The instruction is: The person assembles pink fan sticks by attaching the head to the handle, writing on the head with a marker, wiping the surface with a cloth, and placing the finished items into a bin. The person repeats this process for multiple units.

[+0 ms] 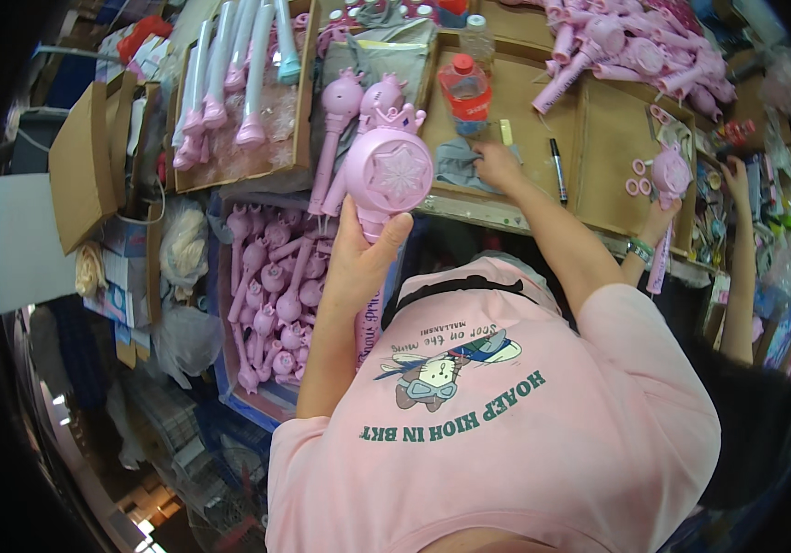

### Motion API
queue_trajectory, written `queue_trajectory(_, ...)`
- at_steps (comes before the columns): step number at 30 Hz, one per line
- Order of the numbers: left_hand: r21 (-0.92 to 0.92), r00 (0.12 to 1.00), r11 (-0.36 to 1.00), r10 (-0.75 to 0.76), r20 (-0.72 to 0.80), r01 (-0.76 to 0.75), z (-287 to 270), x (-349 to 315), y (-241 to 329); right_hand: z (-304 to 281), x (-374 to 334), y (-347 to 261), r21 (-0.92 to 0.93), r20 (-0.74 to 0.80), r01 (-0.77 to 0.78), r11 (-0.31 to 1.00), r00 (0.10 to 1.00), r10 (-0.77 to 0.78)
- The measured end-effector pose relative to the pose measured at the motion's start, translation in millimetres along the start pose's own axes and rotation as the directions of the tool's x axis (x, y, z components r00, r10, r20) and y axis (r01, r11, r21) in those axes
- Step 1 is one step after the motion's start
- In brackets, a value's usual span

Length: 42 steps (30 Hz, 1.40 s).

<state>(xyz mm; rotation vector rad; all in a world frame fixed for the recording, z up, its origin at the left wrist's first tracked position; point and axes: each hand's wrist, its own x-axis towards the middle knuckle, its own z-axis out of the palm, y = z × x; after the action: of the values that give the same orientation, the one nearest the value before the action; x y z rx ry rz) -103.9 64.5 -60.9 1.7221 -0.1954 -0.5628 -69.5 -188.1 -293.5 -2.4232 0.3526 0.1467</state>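
Note:
My left hand (365, 253) is closed round the handle of a pink toy wand (389, 175), just below its round head. The wand stands upright, with a small crown on top and a pale snowflake star on the face. Lower down, its handle is partly hidden behind my hand and shirt. Further right, my right hand (498, 168) is at the bench edge, its fingers closed on a grey cloth (455, 162). Two more pink wands (341, 100) lie just behind the held one.
A blue crate (222, 355) of pink wands stands below left. Clear-tubed wands (252, 83) lie in a carton behind it. A red-capped bottle (465, 92), a marker (557, 170) and a wand pile (630, 51) are on the bench. At right, a co-worker's hand (661, 219) holds another wand.

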Motion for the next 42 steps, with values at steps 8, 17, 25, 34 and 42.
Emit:
queue_trajectory(8,0.182,0.997,0.982,0.049,-0.053,-0.039,4,0,1,-115,-46,-107,0.653,-0.451,0.594,0.469,0.803,-0.389)
queue_trajectory(17,0.481,0.979,0.860,0.203,-0.014,-0.172,29,-12,29,-156,-68,-178,0.845,-0.403,0.350,0.404,0.914,0.051)
queue_trajectory(25,0.386,0.969,0.888,0.226,0.103,-0.248,22,-7,37,-186,-93,-154,0.582,-0.382,0.522,0.624,0.852,-0.357)
queue_trajectory(34,0.241,0.931,0.903,0.320,0.176,-0.355,25,-10,36,-200,-105,-159,0.910,-0.199,0.182,0.374,0.980,0.009)
queue_trajectory(42,-0.133,0.946,0.991,0.070,0.318,-0.029,7,-10,43,-221,-133,-163,0.718,-0.562,0.547,0.430,0.821,-0.106)
